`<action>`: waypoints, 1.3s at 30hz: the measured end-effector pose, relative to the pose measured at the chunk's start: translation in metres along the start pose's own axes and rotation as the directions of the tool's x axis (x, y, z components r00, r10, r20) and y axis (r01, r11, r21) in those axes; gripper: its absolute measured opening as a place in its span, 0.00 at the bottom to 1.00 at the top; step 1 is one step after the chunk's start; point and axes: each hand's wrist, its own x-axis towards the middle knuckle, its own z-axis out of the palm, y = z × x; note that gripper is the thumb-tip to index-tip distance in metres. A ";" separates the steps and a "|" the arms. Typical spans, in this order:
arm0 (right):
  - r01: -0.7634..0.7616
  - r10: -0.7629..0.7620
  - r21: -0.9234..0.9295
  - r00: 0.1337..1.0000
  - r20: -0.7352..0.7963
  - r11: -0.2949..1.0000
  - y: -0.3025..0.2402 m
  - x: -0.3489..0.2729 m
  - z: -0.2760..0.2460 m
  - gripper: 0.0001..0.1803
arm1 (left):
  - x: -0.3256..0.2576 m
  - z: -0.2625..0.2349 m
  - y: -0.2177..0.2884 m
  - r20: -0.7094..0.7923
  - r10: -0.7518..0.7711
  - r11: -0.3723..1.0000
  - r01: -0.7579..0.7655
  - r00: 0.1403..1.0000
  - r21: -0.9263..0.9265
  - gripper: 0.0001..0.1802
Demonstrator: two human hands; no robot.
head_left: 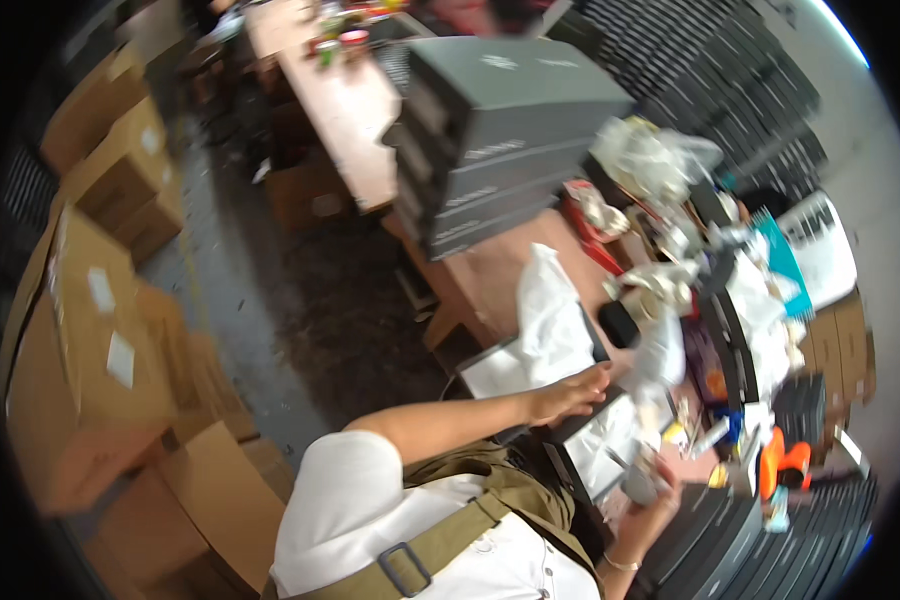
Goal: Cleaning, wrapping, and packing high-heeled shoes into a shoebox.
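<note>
My left hand (pixel 570 394) reaches over the upper edge of an open dark box with its fingers stretched out. White tissue paper (pixel 602 440) lies in that box, and a taller white sheet (pixel 550 315) stands up just beyond the hand. My right hand (pixel 658 505) is at the box's near right side, its fingers curled round a greyish-white roundish thing (pixel 640 484). Blur hides what kind of thing it is. A dark rounded object (pixel 618 324) rests on the table beyond my left hand.
Several stacked dark grey boxes (pixel 500 150) stand at the table's far end. Clutter, including a red tray (pixel 595 230), plastic bags (pixel 650 155) and an orange item (pixel 782 462), covers the right side. More flat dark boxes (pixel 710 545) are stacked near right. Cardboard cartons (pixel 100 330) line the left.
</note>
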 end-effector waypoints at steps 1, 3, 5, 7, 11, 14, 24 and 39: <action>0.063 -0.025 -0.182 0.979 0.200 0.981 -0.014 -0.003 0.035 0.34 | 0.004 -0.005 -0.020 0.158 0.010 0.941 0.044 0.987 -0.337 0.41; 0.029 0.016 -0.065 0.793 0.609 0.997 -0.018 -0.005 0.047 0.35 | -0.008 0.013 -0.015 0.161 0.007 0.724 0.106 0.987 -0.681 0.46; 0.026 0.027 -0.077 0.782 0.623 0.997 -0.019 0.006 0.050 0.22 | -0.018 0.004 -0.011 0.059 -0.216 0.724 0.201 0.975 -0.660 0.49; 0.292 -0.030 -0.404 0.839 0.544 0.867 -0.046 0.027 0.060 0.17 | -0.025 0.014 -0.011 -0.099 -0.263 0.821 0.169 0.960 -0.546 0.47; 0.639 -0.160 -0.637 0.749 0.643 0.431 0.012 0.058 0.055 0.13 | -0.036 0.038 -0.038 0.114 -0.312 0.858 0.332 0.943 -0.393 0.40; 0.629 -0.197 -0.656 0.767 0.611 0.416 0.041 0.057 0.053 0.09 | -0.038 0.058 -0.039 -0.136 -0.355 0.912 0.310 0.925 -0.270 0.37; -0.325 0.019 0.642 0.900 0.435 0.694 -0.010 0.076 0.007 0.23 | -0.016 0.039 -0.040 0.012 -0.530 0.829 0.521 0.848 -0.205 0.38; 0.161 -0.113 -0.214 0.969 0.221 0.964 0.045 0.077 -0.009 0.03 | -0.009 0.047 -0.029 0.294 -0.726 0.420 0.739 0.622 -0.528 0.46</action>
